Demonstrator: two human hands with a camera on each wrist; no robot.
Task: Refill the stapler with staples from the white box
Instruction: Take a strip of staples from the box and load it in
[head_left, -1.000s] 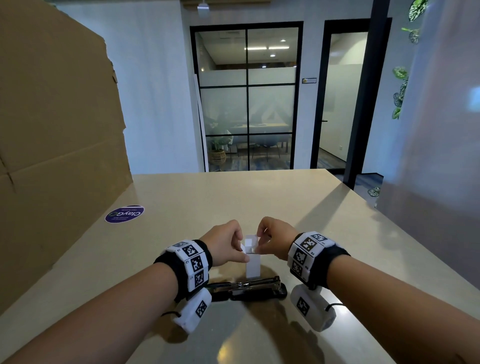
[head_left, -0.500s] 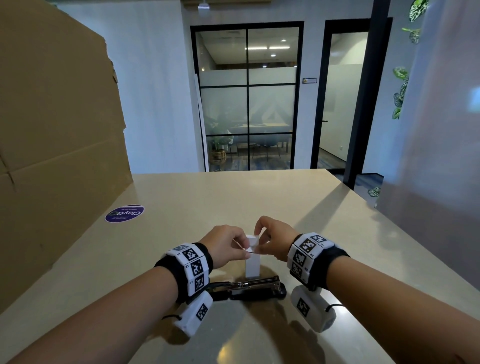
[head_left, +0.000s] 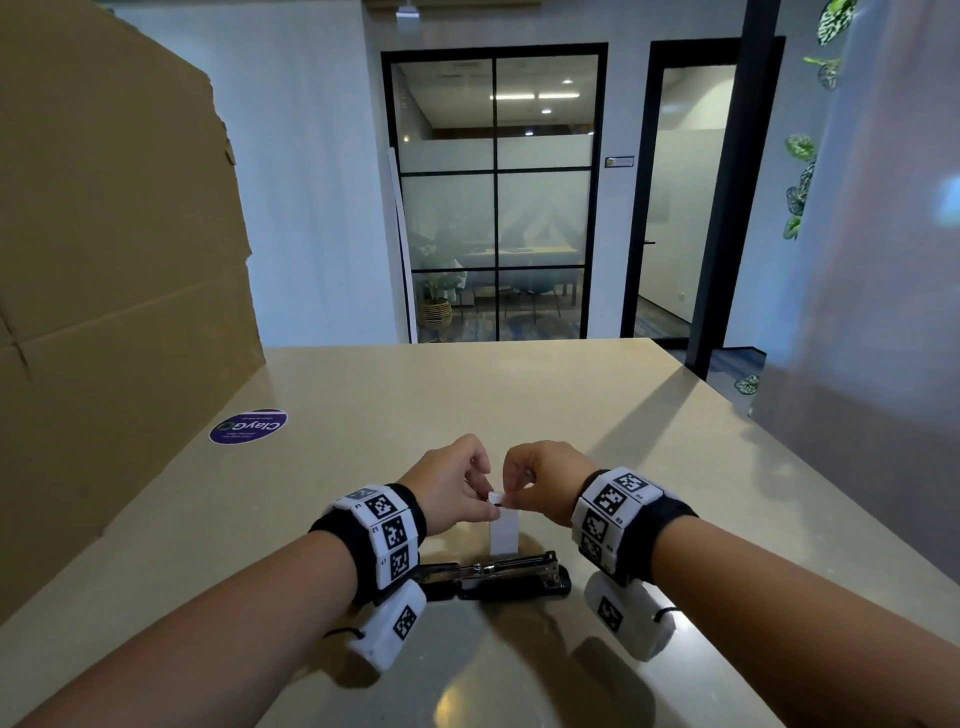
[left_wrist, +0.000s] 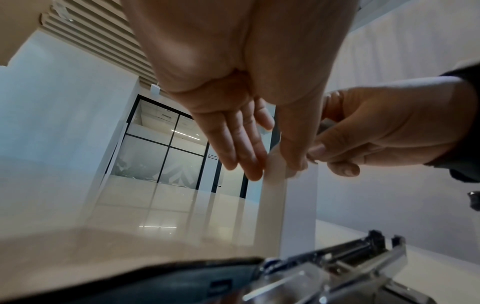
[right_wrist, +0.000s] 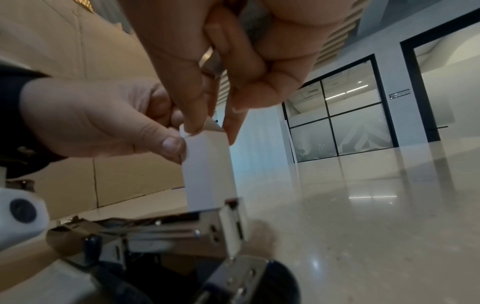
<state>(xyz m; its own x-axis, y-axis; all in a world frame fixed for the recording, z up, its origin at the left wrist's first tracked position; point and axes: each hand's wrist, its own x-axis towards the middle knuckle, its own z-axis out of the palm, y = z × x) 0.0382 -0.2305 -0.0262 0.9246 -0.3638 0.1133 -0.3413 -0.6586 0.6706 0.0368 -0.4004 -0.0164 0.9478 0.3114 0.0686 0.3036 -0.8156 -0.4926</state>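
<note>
A small white box (head_left: 503, 535) stands upright on the table just behind the black stapler (head_left: 493, 574), which lies opened flat with its metal staple channel showing. My left hand (head_left: 491, 508) grips the box near its top, thumb on the near face (left_wrist: 298, 205). My right hand (head_left: 511, 498) pinches the small top flap (right_wrist: 185, 132) between thumb and forefinger. A dark gap shows under the flap. A grey metallic piece (right_wrist: 209, 59) sits between the right hand's curled fingers; I cannot tell what it is. The stapler's channel (right_wrist: 182, 232) lies below both wrists.
A tall cardboard sheet (head_left: 119, 286) stands along the left side of the beige table (head_left: 415, 395). A round purple sticker (head_left: 248, 426) lies near it. A pale panel (head_left: 883, 260) rises past the table's right edge.
The box's top flap stood raised a second ago; it now sits low at the box's top under my right fingers. Both hands stayed in place around the box.
</note>
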